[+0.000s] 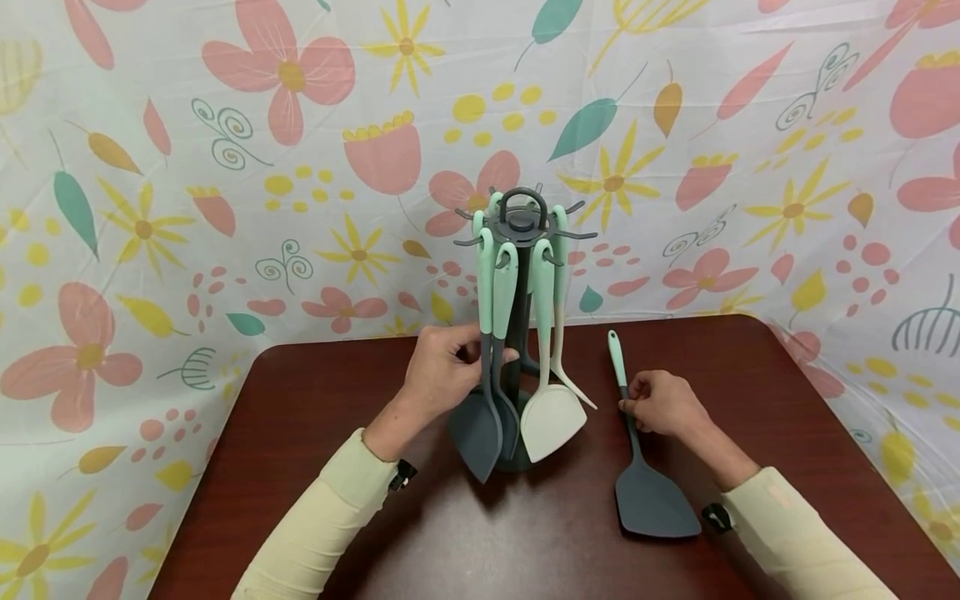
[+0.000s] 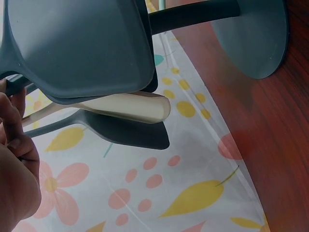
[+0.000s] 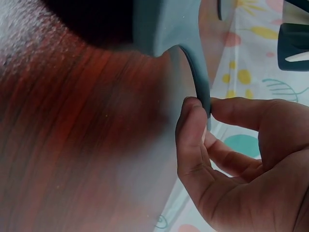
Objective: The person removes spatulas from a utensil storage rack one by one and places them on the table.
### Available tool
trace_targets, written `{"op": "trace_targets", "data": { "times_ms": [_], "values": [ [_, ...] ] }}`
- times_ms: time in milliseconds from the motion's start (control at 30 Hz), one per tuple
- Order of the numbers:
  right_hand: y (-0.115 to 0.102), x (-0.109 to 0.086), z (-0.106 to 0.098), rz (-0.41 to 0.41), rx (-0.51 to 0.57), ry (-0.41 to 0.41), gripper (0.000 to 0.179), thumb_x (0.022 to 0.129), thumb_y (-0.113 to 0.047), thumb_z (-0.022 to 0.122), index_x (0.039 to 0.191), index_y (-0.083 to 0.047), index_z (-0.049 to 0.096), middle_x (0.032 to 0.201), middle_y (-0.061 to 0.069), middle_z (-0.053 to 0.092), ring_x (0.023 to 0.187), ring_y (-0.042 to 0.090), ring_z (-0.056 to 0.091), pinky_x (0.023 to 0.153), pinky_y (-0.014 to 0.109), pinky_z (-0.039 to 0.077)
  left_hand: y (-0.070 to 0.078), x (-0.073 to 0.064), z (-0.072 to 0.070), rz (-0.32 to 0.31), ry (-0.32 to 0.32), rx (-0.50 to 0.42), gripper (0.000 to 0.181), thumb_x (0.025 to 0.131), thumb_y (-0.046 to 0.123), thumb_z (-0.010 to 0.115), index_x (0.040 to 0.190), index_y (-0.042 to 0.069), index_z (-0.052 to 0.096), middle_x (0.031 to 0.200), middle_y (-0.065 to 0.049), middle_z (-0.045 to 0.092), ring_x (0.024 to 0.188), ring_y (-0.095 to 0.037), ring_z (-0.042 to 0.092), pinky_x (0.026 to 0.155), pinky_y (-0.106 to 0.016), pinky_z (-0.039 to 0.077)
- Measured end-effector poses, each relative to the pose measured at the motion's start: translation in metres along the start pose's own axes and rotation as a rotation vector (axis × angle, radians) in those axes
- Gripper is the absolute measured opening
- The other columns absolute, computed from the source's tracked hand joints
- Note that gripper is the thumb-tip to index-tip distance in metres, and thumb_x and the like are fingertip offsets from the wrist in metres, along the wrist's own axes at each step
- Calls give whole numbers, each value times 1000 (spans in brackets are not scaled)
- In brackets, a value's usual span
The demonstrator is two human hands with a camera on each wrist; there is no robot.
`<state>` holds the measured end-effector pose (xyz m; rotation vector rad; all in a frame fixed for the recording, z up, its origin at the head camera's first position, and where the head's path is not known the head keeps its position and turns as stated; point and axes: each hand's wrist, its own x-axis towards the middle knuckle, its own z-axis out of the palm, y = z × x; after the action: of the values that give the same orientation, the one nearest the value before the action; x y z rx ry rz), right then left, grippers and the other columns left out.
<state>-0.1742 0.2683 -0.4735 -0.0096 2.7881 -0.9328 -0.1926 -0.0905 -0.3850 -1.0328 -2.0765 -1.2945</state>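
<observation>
A dark utensil stand (image 1: 522, 218) carries several hanging kitchen utensils with mint-green handles. My left hand (image 1: 444, 367) reaches in from the left behind the front shafts, its fingers curled around the stand's post; the front utensils partly hide this grip. Nearest that hand hang a dark grey spatula (image 1: 477, 433) and another dark utensil beside it. A cream spatula (image 1: 553, 421) hangs at the front right. To the right of the stand, my right hand (image 1: 663, 402) pinches the grey shaft of a turner (image 1: 654, 502) between thumb and fingers, its mint handle pointing toward the back.
The dark red wooden table (image 1: 525, 550) has rounded back corners. Directly behind it hangs a flower-printed cloth (image 1: 300, 183). In the left wrist view, the stand's round base (image 2: 256, 43) rests on the table. Several bare hooks (image 1: 577, 236) stick out from the stand's top.
</observation>
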Motion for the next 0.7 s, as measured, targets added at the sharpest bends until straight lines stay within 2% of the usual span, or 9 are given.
{"op": "trace_targets", "data": {
  "times_ms": [233, 700],
  "values": [
    [1, 3, 2, -2, -2, -6, 23, 97, -17, 77, 84, -5, 62, 63, 3, 65, 58, 15, 67, 56, 34, 51, 1, 1, -1, -5, -3, 0, 16, 86, 21, 92, 83, 19, 76, 53, 7, 47, 49, -3, 43, 48, -22, 32],
    [5, 5, 5, 4, 4, -21, 24, 96, -17, 79, 87, -3, 62, 67, 5, 65, 58, 15, 67, 55, 35, 52, 1, 0, 0, -11, -1, 16, 21, 86, 22, 92, 78, 19, 73, 54, 8, 45, 50, -3, 42, 48, -22, 32]
  ]
}}
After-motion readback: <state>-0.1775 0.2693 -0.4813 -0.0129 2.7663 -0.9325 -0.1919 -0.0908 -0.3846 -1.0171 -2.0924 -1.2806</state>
